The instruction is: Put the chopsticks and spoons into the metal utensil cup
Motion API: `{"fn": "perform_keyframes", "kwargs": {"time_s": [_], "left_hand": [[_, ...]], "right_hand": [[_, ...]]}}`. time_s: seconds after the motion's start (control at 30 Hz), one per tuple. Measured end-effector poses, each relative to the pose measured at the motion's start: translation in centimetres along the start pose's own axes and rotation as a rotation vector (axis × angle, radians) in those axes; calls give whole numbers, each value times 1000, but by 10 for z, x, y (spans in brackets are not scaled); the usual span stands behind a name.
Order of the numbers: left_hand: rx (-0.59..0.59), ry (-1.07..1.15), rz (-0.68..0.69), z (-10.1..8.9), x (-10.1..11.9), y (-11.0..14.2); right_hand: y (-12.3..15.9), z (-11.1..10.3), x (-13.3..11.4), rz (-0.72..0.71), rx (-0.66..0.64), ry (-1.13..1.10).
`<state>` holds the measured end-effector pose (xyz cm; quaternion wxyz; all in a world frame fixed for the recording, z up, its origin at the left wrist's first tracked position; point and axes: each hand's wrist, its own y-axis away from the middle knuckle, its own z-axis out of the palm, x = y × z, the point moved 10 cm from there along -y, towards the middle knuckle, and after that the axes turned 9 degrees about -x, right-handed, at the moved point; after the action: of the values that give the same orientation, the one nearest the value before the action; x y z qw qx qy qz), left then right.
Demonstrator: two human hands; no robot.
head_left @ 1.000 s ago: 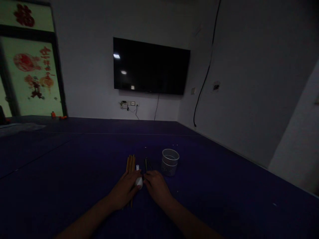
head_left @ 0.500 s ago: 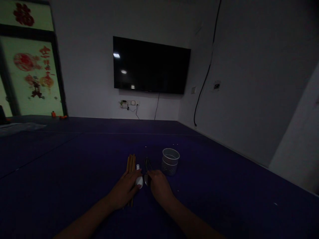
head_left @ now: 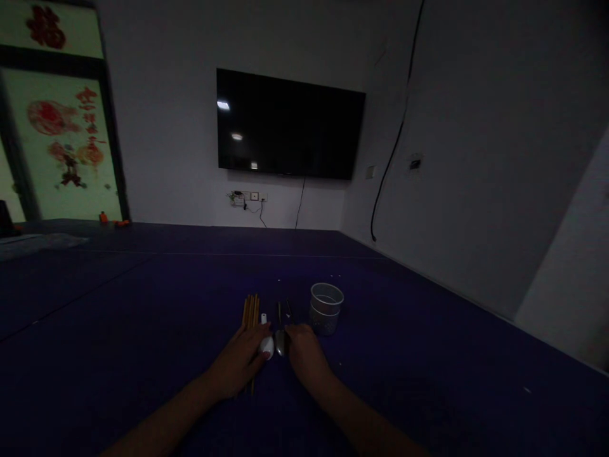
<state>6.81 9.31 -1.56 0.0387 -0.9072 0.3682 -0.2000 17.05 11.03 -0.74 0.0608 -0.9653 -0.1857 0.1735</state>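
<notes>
1. The left hand (head_left: 240, 355) lies palm down, thumb and forefinger loosely spread, on the purple surface (head_left: 166, 304). It rests over the chopsticks (head_left: 250, 309), with the white spoon (head_left: 267, 347) between thumb and forefinger. It has barely moved over the last second; I cannot tell whether it presses or grips.

2. The right hand (head_left: 304, 352) has edged toward the surface's right edge, its fingers curled near a thin dark utensil (head_left: 288, 309). The fingertips are hidden, so I cannot tell whether they pinch it.

3. The metal spoon (head_left: 280, 344) now shows its bowl between the hands, just beside the white spoon; a second ago the right hand covered it. Its handle and the dark utensil, close together then, now stand apart with a gap between. The metal pieces thus read as separate rather than one bunch.

4. The chopsticks lie side by side under the left hand, tips toward the surface's far edge, apparently undisturbed.

5. The metal cup (head_left: 326, 317) stands upright just beyond the right hand, roughly in line below the surface's far right corner, unchanged.

6. Past the far edge, a television (head_left: 290, 124) hangs on the wall.
</notes>
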Motion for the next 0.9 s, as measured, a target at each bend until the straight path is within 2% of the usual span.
{"fn": "perform_keyframes", "kwargs": {"time_s": [0.4,0.6,0.9], "left_hand": [[-46,-6,-45,-1,2,0],[-6,1,-31,-2,1,0],[24,31,-39,-1,-3,-3]], "right_hand": [[2,-2,-6,-47,14,18],[7,-7,-10,-50,58,43],[12,-9,-22,-98,45,71]]}}
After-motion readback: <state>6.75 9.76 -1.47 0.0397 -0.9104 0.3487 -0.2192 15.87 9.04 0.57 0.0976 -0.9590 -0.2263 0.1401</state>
